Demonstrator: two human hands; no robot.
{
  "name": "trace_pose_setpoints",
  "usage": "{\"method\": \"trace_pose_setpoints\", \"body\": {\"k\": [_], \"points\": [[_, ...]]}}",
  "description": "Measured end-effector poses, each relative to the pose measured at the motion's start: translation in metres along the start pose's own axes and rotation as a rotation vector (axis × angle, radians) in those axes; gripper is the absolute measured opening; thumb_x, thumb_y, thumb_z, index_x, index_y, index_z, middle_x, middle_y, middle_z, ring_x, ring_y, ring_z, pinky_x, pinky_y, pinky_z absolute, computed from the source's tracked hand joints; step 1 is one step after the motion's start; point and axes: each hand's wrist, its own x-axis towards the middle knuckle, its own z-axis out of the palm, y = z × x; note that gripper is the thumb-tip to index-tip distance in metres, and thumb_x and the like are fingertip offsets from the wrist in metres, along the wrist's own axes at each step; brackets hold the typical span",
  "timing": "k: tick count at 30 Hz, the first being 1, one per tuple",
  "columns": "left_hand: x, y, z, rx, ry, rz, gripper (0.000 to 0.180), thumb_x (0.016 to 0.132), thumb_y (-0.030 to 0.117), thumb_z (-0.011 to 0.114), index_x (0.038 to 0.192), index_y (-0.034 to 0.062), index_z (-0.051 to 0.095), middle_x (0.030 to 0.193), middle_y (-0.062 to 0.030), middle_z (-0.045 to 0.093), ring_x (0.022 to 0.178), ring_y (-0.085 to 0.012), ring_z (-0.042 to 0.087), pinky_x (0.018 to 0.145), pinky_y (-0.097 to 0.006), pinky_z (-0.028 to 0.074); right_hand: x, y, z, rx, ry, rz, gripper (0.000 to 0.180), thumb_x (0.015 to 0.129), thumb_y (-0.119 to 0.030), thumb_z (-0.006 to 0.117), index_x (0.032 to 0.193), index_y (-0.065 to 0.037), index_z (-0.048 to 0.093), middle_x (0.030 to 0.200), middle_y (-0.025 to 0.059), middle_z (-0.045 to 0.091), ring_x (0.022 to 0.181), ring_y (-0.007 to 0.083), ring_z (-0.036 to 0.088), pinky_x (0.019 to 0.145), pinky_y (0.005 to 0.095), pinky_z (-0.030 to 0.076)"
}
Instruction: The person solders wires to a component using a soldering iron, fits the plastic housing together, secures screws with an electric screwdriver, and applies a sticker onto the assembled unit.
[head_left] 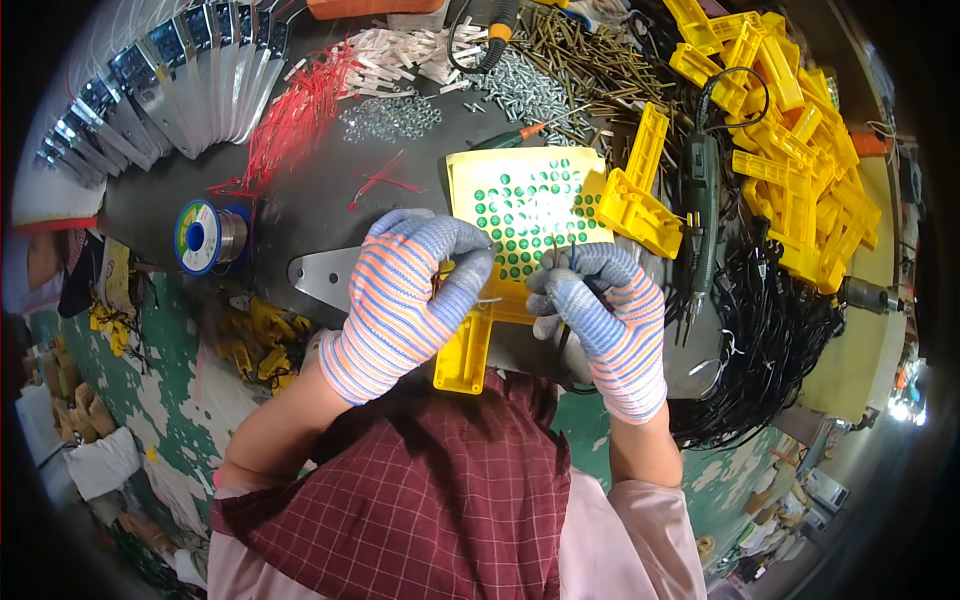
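Note:
My left hand [405,300], in a striped knit glove, has its thumb and forefinger bent together over the lower left of a yellow sheet with green round stickers [490,215]. Whatever lies between those fingertips is too small to make out. To the right, my gloved right hand [610,315] pinches a thin black cable [561,338]; thin dark ends stick up past the fingertips. A yellow plastic housing [462,358] lies below and between my hands, its upper part partly hidden by my left hand. A flat metal plate with holes [325,278] reaches under my left wrist.
Yellow housings [790,150] are heaped at right, above tangled black cables [765,350]. A dark green power screwdriver [700,200] stands nearer. Screws [525,92], nuts [390,118] and red wires [295,125] lie behind. A solder spool [212,237] and metal plates [165,90] are left.

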Motion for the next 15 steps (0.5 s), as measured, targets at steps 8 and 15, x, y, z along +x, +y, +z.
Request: {"method": "trace_pose_setpoints", "body": {"k": [8,15], "points": [[-0.002,-0.004,0.004,0.006,0.059,0.045,0.012,0.079,0.015,0.071,0.089,0.0088,0.068,0.082,-0.0078,0.070,0.079,-0.0290,0.066,0.087,-0.042,0.045,0.014,-0.005,0.009,-0.130,-0.091,0.088,0.015,0.093,-0.010,0.062,0.104,0.001,0.062,0.083,0.0006,0.061,0.072,0.0050,0.051,0.065,0.0219,0.044],[-0.004,-0.007,0.004,0.004,0.093,0.063,0.012,0.078,0.015,0.073,0.087,0.0099,0.069,0.082,-0.0074,0.070,0.080,-0.0280,0.066,0.089,-0.042,0.044,0.015,-0.004,0.015,-0.329,-0.097,-0.007,0.011,0.094,-0.010,0.058,0.098,0.000,0.060,0.080,0.0011,0.059,0.073,0.0080,0.053,0.067,0.0243,0.045]]}}
